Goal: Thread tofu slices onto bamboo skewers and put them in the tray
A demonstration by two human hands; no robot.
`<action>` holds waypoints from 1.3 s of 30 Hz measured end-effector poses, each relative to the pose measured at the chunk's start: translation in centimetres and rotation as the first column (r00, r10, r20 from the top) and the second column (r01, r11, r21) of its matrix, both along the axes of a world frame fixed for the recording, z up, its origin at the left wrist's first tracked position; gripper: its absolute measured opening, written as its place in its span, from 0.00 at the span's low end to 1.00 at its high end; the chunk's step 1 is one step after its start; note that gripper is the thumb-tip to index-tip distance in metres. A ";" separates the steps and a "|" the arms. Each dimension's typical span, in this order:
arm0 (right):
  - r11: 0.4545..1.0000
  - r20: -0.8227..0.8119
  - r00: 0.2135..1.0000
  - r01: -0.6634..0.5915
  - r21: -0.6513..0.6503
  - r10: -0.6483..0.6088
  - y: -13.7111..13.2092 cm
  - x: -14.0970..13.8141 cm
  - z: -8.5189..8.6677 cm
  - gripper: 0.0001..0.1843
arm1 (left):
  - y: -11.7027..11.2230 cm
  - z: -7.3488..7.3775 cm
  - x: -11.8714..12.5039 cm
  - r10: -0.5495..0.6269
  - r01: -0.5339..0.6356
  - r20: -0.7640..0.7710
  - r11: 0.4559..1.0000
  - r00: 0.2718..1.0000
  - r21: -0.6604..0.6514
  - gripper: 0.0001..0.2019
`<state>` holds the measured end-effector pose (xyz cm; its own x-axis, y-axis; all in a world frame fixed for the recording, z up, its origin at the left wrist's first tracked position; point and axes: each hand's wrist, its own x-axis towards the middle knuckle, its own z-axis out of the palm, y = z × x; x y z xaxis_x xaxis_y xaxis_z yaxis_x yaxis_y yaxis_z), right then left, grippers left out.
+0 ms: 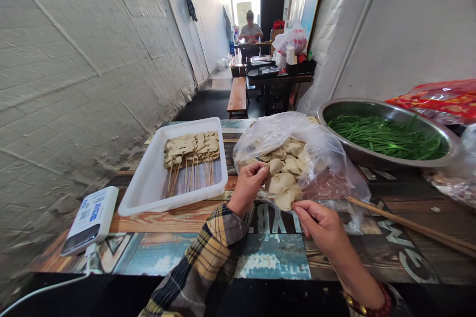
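My left hand (250,184) is closed in a pinch on the edge of a beige slice (275,166). My right hand (320,223) grips a thin wooden skewer just below the lowest slice (287,198); most of the stick is hidden by slices and fingers. Between the hands, several flat, roundish slices hang in a row on that skewer. Behind them an open clear plastic bag (334,151) holds a heap of similar slices (295,163). Left of my hands, a white plastic tray (143,178) contains stacked skewers (191,148) of these slices, sticks toward me.
A metal bowl (323,109) of cut green leaves (383,136) stands at the right. Loose wooden skewers (412,226) lie before it, and a red package (442,99) behind. A white power bank (91,220) with a cable sits front left. A person (250,29) sits at a far table.
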<state>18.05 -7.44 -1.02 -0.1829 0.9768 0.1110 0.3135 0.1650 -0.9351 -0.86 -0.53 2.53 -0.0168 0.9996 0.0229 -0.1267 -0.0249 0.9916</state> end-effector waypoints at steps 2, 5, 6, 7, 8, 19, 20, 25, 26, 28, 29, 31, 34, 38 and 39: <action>1.000 -0.002 1.000 0.000 -0.006 0.000 0.0 -0.2 0.1 0.20 | 0.0 0.0 0.0 -0.008 0.008 0.005 1.000 1.000 0.002 0.14; 1.000 0.003 1.000 0.004 0.001 -0.004 0.0 -0.5 0.3 0.20 | -0.1 0.0 0.1 -0.016 0.017 0.032 1.000 0.999 -0.022 0.13; 1.000 0.004 1.000 0.006 0.005 -0.006 0.0 -0.5 0.4 0.19 | -0.1 0.0 0.2 -0.018 0.020 0.050 0.999 0.999 -0.037 0.13; 1.000 0.003 1.000 0.010 0.010 -0.010 0.0 -0.6 0.5 0.19 | -0.1 0.0 0.2 -0.022 0.026 0.076 0.998 0.997 -0.056 0.14; 1.000 0.000 1.000 0.015 0.015 -0.015 0.0 -0.6 0.6 0.19 | -0.1 0.1 0.2 -0.029 0.037 0.111 0.996 0.993 -0.078 0.14; 1.000 -0.061 0.998 0.011 0.014 -0.011 -0.1 -0.7 0.9 0.19 | 0.0 0.2 0.3 -0.171 0.279 0.504 0.949 0.847 -0.146 0.17; 1.000 -0.067 0.998 0.009 0.008 -0.008 0.0 -0.7 0.8 0.18 | -0.1 0.2 0.4 -0.160 0.277 0.516 0.948 0.841 -0.157 0.17; 1.000 -0.064 0.998 -0.011 -0.019 0.010 0.0 -0.9 0.8 0.17 | -0.2 0.0 0.5 -0.011 0.137 0.511 0.968 0.860 -0.209 0.15; 1.000 -0.059 0.998 -0.011 -0.019 0.009 0.1 -0.9 0.8 0.17 | -0.2 0.0 0.5 -0.001 0.125 0.505 0.969 0.863 -0.212 0.15; 1.000 -0.049 0.999 -0.002 -0.013 0.002 0.1 -0.9 0.8 0.17 | -0.2 0.0 0.6 0.003 0.120 0.507 0.970 0.862 -0.210 0.15; 1.000 -0.044 0.999 0.000 -0.008 -0.001 0.1 -1.0 0.7 0.17 | -0.2 0.1 0.6 0.000 0.124 0.514 0.970 0.858 -0.207 0.16; 1.000 -0.037 0.999 0.005 -0.001 -0.005 0.1 -1.0 0.6 0.17 | -0.2 0.1 0.6 -0.015 0.145 0.532 0.968 0.847 -0.205 0.16; 1.000 -0.034 0.999 0.009 0.019 -0.008 0.2 -0.9 0.5 0.17 | -0.2 0.2 0.5 -0.049 0.197 0.545 0.956 0.837 -0.217 0.16; 0.998 -0.004 1.000 0.020 0.064 -0.020 0.2 -0.9 0.5 0.17 | -0.2 0.4 0.5 -0.054 0.200 0.516 0.952 0.855 -0.231 0.15; 0.996 0.015 1.000 0.025 0.087 -0.027 0.1 -1.0 0.5 0.16 | -0.3 0.4 0.6 -0.045 0.182 0.499 0.956 0.866 -0.230 0.15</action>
